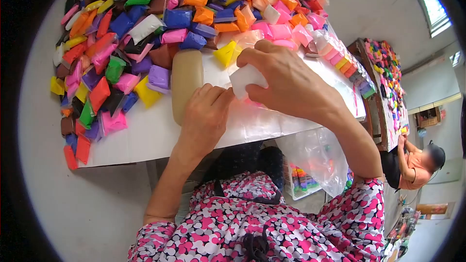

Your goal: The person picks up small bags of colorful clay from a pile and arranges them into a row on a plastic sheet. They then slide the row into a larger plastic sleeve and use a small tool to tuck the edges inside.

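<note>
A white packet (246,81) is gripped between the thumb and curled fingers of my right hand (286,80), a little above the table. My left hand (206,114) is closed, its fingertips pinched at the packet's lower left corner. Exactly what part they pinch is hard to see. Beside my left hand lies a long beige block (187,80) with rounded ends. A yellow packet (224,54) rests just beyond the hands, touching some clear film.
Small colored packets (145,29) are heaped over the back and left of the white table (141,138). Wrapped multicolored packs (344,60) line the right side. A clear plastic bag (315,157) hangs below the front edge. Another person (415,165) works at a second packet-covered table.
</note>
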A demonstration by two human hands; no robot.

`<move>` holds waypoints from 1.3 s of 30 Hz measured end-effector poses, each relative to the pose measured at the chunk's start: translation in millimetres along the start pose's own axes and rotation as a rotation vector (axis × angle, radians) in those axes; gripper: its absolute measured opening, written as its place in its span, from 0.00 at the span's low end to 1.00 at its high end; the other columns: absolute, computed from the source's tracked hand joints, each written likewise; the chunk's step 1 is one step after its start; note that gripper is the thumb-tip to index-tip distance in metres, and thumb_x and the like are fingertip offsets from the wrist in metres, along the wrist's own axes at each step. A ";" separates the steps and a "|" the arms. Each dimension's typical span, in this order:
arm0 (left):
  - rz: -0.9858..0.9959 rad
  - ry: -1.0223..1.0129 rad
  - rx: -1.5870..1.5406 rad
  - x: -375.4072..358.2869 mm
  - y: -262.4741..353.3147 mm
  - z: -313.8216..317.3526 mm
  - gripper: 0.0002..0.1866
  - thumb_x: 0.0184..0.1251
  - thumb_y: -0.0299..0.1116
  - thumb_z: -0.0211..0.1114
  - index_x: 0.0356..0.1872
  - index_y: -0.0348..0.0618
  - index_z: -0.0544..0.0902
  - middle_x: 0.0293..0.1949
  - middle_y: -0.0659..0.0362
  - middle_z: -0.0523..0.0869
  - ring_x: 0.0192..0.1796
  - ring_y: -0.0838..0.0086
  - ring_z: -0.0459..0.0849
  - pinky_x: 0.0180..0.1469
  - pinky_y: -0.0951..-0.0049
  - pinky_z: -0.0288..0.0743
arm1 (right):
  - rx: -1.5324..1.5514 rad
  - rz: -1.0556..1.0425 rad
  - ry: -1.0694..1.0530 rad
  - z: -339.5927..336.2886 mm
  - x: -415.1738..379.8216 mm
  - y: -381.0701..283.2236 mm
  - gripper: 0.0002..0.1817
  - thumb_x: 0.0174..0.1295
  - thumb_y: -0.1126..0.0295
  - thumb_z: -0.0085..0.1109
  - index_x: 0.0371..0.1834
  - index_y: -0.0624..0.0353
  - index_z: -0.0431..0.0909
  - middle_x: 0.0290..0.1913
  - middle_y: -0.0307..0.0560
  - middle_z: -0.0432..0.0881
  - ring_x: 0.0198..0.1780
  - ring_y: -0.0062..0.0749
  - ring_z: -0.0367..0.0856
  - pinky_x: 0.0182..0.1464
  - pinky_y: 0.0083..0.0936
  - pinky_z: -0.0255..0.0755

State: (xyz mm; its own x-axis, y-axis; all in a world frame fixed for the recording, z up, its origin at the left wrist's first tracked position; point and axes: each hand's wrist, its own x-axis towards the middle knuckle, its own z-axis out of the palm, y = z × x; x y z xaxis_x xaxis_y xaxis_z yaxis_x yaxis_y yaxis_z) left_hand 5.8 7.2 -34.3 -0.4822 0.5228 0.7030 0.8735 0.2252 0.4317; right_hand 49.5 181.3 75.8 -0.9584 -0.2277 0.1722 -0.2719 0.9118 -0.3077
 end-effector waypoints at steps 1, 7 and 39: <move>-0.001 0.012 -0.002 -0.4 0.0 0.1 0.10 0.55 0.16 0.64 0.39 0.34 0.80 0.34 0.52 0.81 0.37 0.56 0.79 0.40 0.61 0.74 | -0.002 -0.030 -0.004 -0.5 0.5 0.3 0.18 0.51 0.72 0.62 0.46 0.67 0.79 0.43 0.59 0.80 0.48 0.53 0.79 0.52 0.41 0.73; -0.001 0.073 -0.014 1.1 -0.7 3.4 0.08 0.54 0.16 0.66 0.36 0.34 0.80 0.34 0.52 0.83 0.37 0.57 0.81 0.39 0.62 0.75 | -0.058 -0.100 -0.014 0.2 2.3 0.5 0.13 0.47 0.77 0.60 0.36 0.73 0.80 0.37 0.65 0.81 0.47 0.59 0.80 0.50 0.43 0.76; -0.416 0.136 -0.111 15.8 5.0 -1.2 0.11 0.64 0.21 0.64 0.48 0.34 0.79 0.32 0.52 0.83 0.30 0.66 0.79 0.32 0.68 0.71 | -0.097 -0.179 0.072 35.2 12.6 4.5 0.07 0.48 0.78 0.59 0.29 0.69 0.81 0.33 0.60 0.82 0.47 0.57 0.76 0.45 0.43 0.77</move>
State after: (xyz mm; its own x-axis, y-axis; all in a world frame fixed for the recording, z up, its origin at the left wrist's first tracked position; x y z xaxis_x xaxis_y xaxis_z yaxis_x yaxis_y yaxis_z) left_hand 2.5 15.6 -20.4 -0.8020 0.2917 0.5213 0.5942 0.2996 0.7465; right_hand 33.1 170.5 43.7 -0.8861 -0.3667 0.2834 -0.4238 0.8887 -0.1751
